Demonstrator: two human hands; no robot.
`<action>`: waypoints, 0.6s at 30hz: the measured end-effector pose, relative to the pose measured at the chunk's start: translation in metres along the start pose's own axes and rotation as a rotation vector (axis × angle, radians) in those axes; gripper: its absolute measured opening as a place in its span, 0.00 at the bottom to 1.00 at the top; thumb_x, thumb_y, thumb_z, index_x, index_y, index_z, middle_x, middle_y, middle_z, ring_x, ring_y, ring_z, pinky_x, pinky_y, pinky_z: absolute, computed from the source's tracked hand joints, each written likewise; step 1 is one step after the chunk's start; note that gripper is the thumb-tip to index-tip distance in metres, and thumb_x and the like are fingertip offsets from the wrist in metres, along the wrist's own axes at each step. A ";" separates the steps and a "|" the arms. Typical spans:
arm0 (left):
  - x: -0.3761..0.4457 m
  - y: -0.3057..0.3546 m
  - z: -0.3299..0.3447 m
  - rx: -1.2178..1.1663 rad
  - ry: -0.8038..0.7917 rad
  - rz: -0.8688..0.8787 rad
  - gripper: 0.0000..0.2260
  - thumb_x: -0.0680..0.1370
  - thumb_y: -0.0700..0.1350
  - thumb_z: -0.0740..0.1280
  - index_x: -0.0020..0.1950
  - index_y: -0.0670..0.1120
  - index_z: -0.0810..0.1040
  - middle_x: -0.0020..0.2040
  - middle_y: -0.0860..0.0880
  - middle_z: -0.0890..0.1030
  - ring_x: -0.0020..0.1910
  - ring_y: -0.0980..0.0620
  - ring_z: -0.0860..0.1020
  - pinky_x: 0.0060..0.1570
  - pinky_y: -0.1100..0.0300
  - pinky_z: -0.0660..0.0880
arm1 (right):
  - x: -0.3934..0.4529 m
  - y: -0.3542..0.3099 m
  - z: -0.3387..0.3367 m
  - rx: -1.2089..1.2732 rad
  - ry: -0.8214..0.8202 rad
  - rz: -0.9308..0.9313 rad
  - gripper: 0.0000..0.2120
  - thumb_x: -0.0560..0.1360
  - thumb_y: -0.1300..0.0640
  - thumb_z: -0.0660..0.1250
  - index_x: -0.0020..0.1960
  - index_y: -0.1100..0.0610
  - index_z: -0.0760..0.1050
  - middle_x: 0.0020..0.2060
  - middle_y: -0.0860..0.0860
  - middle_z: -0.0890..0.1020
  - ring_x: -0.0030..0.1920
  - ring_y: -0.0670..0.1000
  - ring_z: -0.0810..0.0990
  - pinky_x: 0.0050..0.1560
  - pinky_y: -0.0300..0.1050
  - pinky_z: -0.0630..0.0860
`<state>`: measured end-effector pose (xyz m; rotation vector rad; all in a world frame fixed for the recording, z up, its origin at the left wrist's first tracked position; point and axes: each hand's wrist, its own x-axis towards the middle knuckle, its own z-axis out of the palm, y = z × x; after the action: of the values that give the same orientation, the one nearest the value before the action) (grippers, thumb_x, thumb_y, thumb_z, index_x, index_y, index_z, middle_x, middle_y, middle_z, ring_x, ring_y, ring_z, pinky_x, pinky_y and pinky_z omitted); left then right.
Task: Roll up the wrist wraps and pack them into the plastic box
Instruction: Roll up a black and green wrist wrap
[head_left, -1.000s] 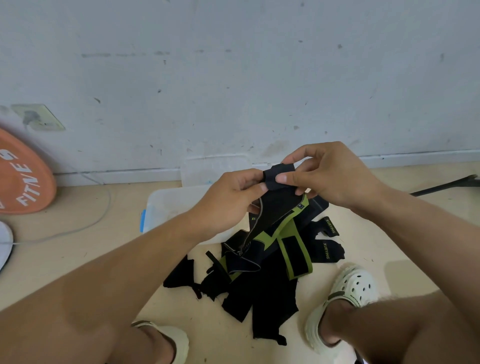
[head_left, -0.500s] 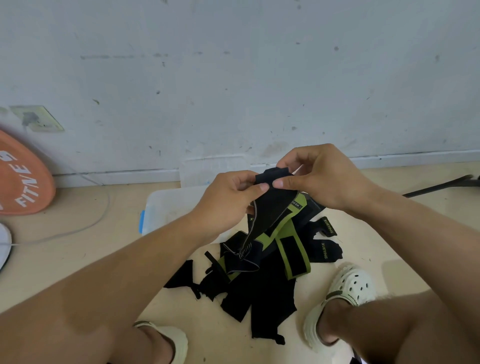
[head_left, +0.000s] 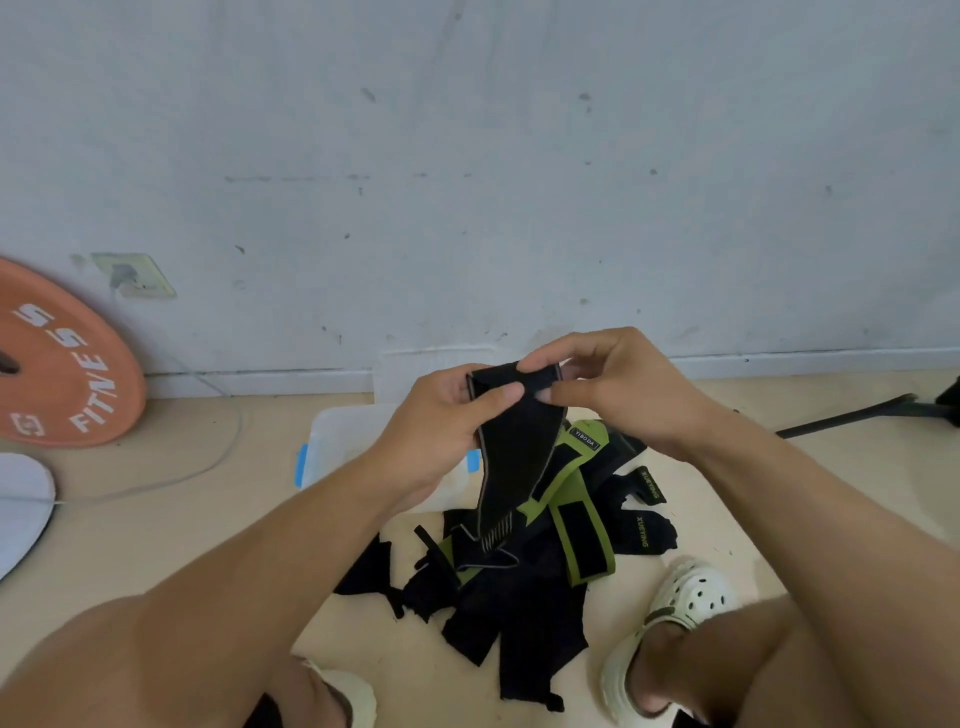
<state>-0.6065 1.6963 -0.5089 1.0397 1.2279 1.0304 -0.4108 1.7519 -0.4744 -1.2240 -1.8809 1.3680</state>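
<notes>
Rolling begins: left hand (head_left: 441, 431) and right hand (head_left: 618, 389) pinch the wrist wrap (head_left: 514, 457) top; next, curl it tight toward six o'clock.

Both forearms reach forward and converge at chest height. The left hand (head_left: 441, 431) and right hand (head_left: 618, 389) meet fingertip to fingertip, thumbs and forefingers pinching the wrist wrap (head_left: 514, 457) between them.

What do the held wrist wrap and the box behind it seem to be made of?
Wrist wrap: apparently soft woven fabric, matte black; it hangs limp and shows stitching near its lower end. Plastic box: seemingly translucent plastic, smooth and milky, with blue clips.
</notes>
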 end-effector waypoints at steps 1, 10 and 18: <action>-0.002 0.002 0.000 0.010 0.021 0.014 0.09 0.81 0.41 0.69 0.61 0.44 0.83 0.54 0.46 0.88 0.56 0.48 0.86 0.58 0.51 0.83 | -0.004 -0.003 -0.003 -0.005 -0.054 0.031 0.14 0.73 0.60 0.77 0.52 0.42 0.86 0.40 0.62 0.83 0.40 0.65 0.76 0.43 0.53 0.77; -0.012 0.008 0.007 0.140 0.060 0.069 0.05 0.84 0.46 0.67 0.58 0.48 0.80 0.53 0.48 0.86 0.56 0.47 0.84 0.65 0.39 0.78 | -0.010 -0.032 -0.005 -0.142 0.021 0.013 0.13 0.72 0.57 0.80 0.56 0.49 0.85 0.38 0.50 0.86 0.39 0.52 0.87 0.42 0.36 0.80; 0.008 -0.009 -0.005 0.186 0.093 0.054 0.12 0.86 0.51 0.61 0.63 0.48 0.80 0.56 0.50 0.86 0.58 0.51 0.84 0.64 0.42 0.78 | 0.017 -0.002 0.015 -0.113 0.091 0.003 0.10 0.70 0.56 0.81 0.50 0.51 0.86 0.31 0.47 0.82 0.31 0.45 0.78 0.38 0.36 0.76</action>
<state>-0.6107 1.7029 -0.5194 1.1846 1.3991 1.0301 -0.4312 1.7598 -0.4801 -1.3213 -1.9158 1.1999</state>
